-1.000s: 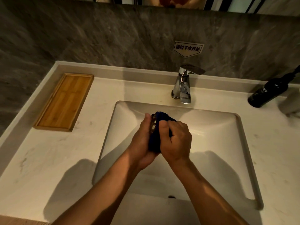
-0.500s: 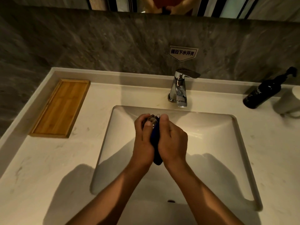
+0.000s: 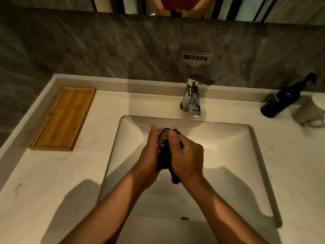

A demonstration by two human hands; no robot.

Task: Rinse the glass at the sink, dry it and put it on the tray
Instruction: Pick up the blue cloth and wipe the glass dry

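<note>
Over the white rectangular sink (image 3: pixel 233 141), my left hand (image 3: pixel 149 155) cups a clear glass (image 3: pixel 162 135), of which only the rim end shows between my fingers. My right hand (image 3: pixel 187 155) presses a dark blue cloth (image 3: pixel 164 158) against the glass, and a tail of the cloth hangs below my wrist. Both hands are closed tight together. The wooden tray (image 3: pixel 64 118) lies on the counter at the far left with nothing on it. The chrome faucet (image 3: pixel 192 97) stands behind the basin, with no water visibly running.
A black pump bottle (image 3: pixel 279 101) and a white mug (image 3: pixel 314 110) stand at the back right of the pale marble counter (image 3: pixel 44 182). A grey stone wall with a small sign (image 3: pixel 196 58) rises behind, and a mirror sits above it.
The cloth has shifted lower between my hands, so more of the glass rim shows at the top. My hands stay over the basin; the camera tilted up slightly.
</note>
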